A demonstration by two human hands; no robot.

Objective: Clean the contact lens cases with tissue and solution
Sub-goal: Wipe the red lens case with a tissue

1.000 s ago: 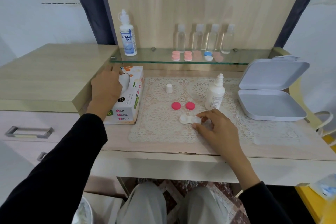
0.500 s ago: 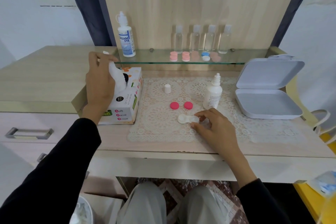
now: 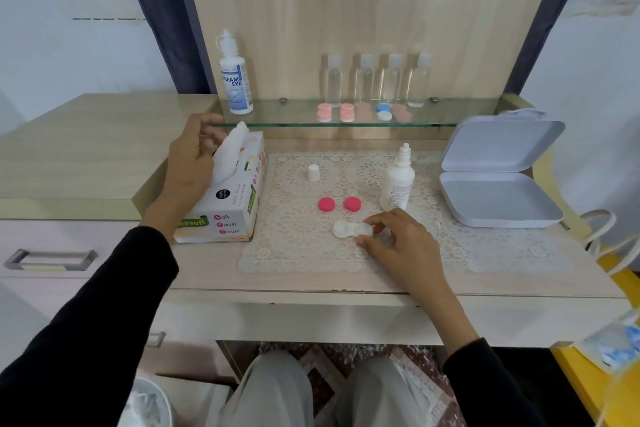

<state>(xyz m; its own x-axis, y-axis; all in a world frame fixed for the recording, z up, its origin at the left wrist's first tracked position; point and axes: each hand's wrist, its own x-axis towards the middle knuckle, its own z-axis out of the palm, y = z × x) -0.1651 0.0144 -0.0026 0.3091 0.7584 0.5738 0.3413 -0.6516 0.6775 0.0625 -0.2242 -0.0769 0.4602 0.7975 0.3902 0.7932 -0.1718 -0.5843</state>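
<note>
Left hand is now lifting a tissue further out of the tissue box at 10 o'clock, fingers pinched on it; a second ago it was only reaching into the slot. Right hand is staying clamped on the open lens case at center mat, pink caps at its 12 o'clock, uncapped solution bottle at 1 o'clock. Wiping probably next.

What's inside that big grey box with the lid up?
The grey box on the right stands open, and the part of its bottom tray that shows looks bare. The near wall hides the front strip of the floor, so something small and flat there could go unseen.
</note>
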